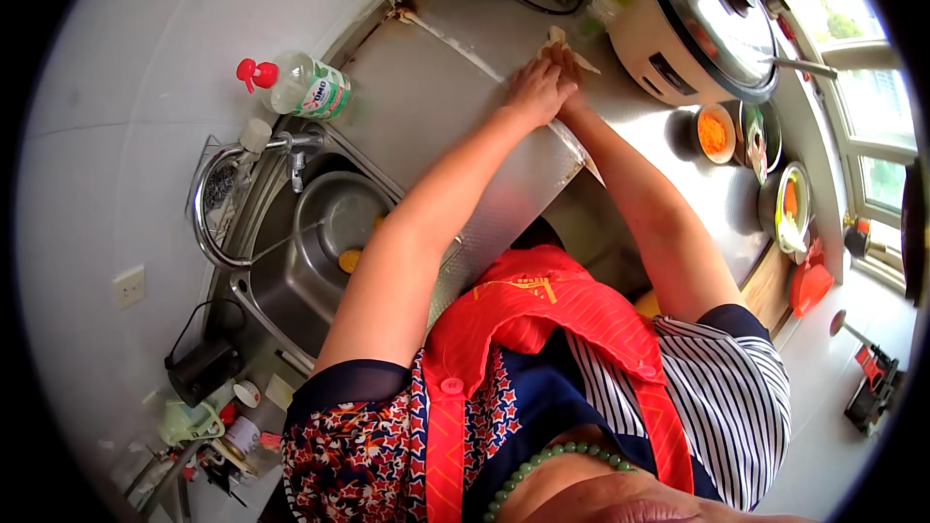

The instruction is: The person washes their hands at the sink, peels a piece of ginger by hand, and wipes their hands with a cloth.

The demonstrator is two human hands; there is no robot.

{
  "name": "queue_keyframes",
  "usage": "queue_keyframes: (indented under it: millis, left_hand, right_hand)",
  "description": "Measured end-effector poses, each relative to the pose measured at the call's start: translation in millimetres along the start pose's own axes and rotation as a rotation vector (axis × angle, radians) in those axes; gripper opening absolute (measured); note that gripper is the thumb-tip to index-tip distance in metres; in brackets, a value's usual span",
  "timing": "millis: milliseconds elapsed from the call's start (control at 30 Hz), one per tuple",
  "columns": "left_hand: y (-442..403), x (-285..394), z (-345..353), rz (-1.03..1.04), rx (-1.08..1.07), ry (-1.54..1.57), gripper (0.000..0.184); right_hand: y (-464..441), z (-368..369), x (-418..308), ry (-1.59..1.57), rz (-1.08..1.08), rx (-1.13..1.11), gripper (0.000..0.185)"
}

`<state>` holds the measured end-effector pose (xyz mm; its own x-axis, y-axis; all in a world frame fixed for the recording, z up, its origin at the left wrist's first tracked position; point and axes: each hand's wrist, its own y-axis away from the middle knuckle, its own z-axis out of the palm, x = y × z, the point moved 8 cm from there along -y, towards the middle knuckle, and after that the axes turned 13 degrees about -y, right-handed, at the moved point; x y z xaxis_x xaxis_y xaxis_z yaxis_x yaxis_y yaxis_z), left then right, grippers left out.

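Note:
Both arms reach forward over the metal counter [407, 68]. My left hand [539, 92] and my right hand [567, 73] are close together near the cooker, one beside or over the other. A pale, crumpled cloth [572, 46] shows at their far side, against the fingertips. The fingers are bent and partly hidden, so which hand grips the cloth is hard to make out. To the right of the hands stands a large beige cooker [668, 48] with a glass lid.
At left are a sink [281, 295] holding a metal bowl [339, 213], a curved faucet [201, 203] and a detergent bottle [310, 87]. Bowls, one with shredded orange food [714, 133], line the right side near the window.

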<state>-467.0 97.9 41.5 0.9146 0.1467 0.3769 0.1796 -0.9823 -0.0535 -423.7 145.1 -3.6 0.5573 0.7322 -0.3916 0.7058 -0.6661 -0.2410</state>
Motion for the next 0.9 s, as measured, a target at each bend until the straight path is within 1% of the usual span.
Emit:
queue_keyframes:
  millis: [33, 67, 133, 267, 367, 467, 500, 600, 633, 733, 867, 900]
  left_hand:
    - [-3.2, -11.6, -1.9, -0.039, 0.057, 0.006, 0.05]
    - [-5.7, -23.3, -0.6, -0.065, 0.07, 0.016, 0.05]
    - [-12.4, -49.3, -10.2, -0.122, 0.106, 0.029, 0.051]
    - [-21.7, -91.4, -27.5, -0.284, 0.137, -0.015, 0.051]
    - [-31.9, -123.6, -41.4, -0.371, 0.144, -0.033, 0.051]
    - [-38.7, -157.7, -51.1, -0.421, 0.223, -0.081, 0.049]
    - [-40.1, -166.5, -57.0, -0.439, 0.262, -0.089, 0.049]
    - [-39.7, -190.7, -63.3, -0.517, 0.233, -0.084, 0.051]
    - [-37.3, -194.9, -66.8, -0.537, 0.267, -0.063, 0.051]
    - [-32.7, -196.6, -65.7, -0.589, 0.244, -0.129, 0.051]
    - [-22.3, -168.7, -62.2, -0.593, 0.24, -0.239, 0.05]
    - [-18.1, -158.5, -61.7, -0.573, 0.231, -0.199, 0.05]
  right_hand:
    - [-14.5, 15.0, 0.6, 0.002, -0.036, 0.018, 0.059]
    - [-23.4, 29.5, 0.9, 0.001, -0.071, 0.033, 0.06]
    - [-49.6, 39.7, -12.2, -0.019, -0.091, -0.004, 0.059]
    - [-94.5, 55.3, -45.2, -0.081, -0.143, -0.105, 0.062]
    - [-127.7, 79.6, -61.3, -0.138, -0.23, -0.127, 0.061]
    - [-155.6, 89.7, -89.5, -0.092, -0.345, -0.101, 0.058]
    - [-165.6, 95.5, -96.2, -0.116, -0.332, -0.157, 0.06]
    - [-180.8, 110.7, -118.1, -0.031, -0.433, -0.203, 0.062]
    - [-185.9, 119.2, -122.0, 0.021, -0.43, -0.266, 0.064]
    - [-190.4, 122.5, -126.2, -0.081, -0.434, -0.315, 0.064]
    - [-160.3, 102.8, -119.3, -0.184, -0.535, -0.31, 0.057]
    - [-147.4, 92.8, -116.0, -0.248, -0.559, -0.293, 0.055]
